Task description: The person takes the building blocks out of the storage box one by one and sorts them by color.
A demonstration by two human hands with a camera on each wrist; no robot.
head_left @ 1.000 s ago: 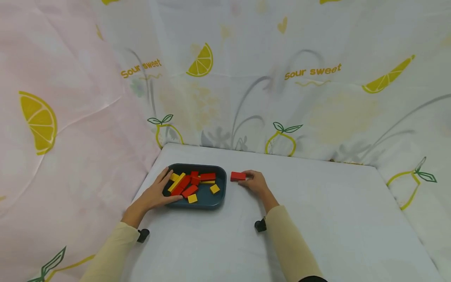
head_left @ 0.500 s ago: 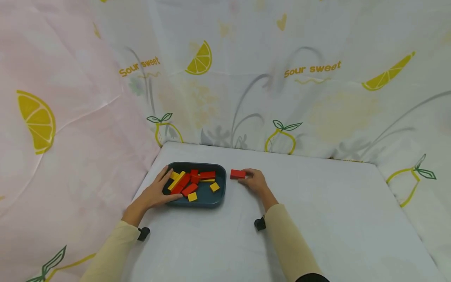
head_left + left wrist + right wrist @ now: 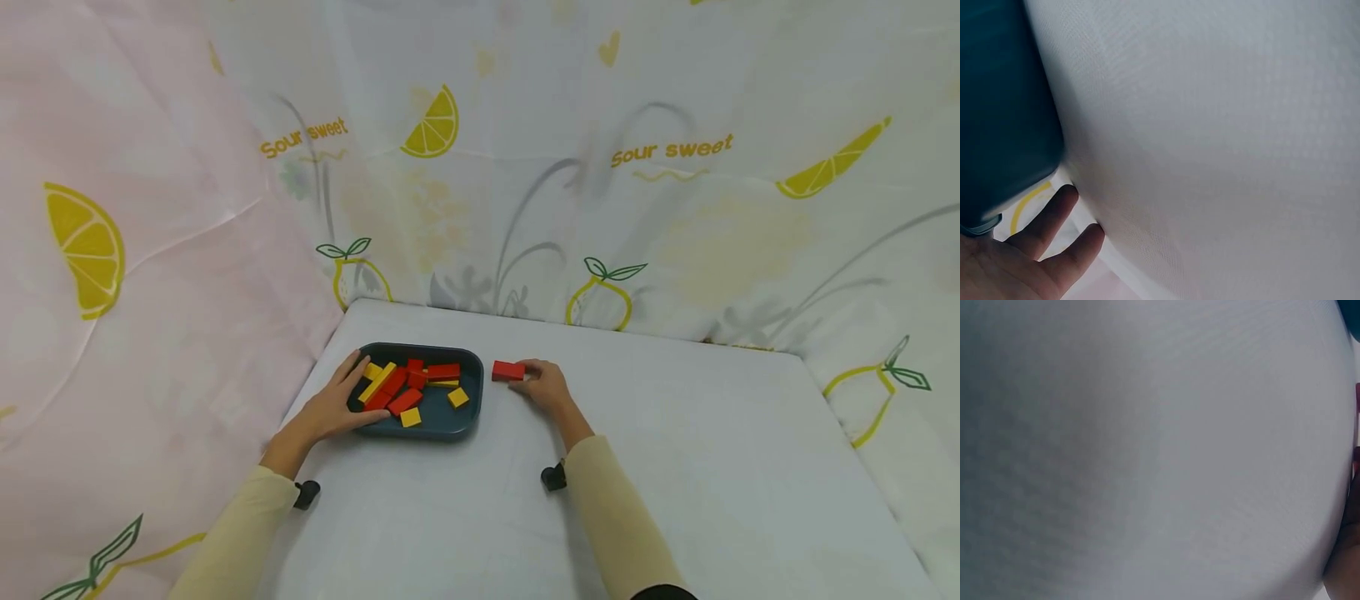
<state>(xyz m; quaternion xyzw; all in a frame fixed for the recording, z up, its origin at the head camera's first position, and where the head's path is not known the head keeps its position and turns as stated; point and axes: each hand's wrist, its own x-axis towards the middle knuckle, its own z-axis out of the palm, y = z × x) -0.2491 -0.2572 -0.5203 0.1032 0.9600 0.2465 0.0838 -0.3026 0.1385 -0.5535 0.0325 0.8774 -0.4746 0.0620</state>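
Observation:
A dark blue-grey tray lies on the table, holding several red and yellow blocks. At its left end my left hand holds it, thumb over the near rim and fingers spread along the left side. In the left wrist view, two fingers extend beside the tray's outer corner. To the right of the tray, my right hand pinches the right end of a red block between thumb and fingers. Only a sliver of the right hand shows in the right wrist view.
White cloth covers the table. Fabric with lemon prints hangs along the back edge, and a pinkish sheet hangs at the left. Inside the tray, a yellow block lies near the right wall.
Only the head view has shifted slightly. Both hands, the tray and the red block keep their places.

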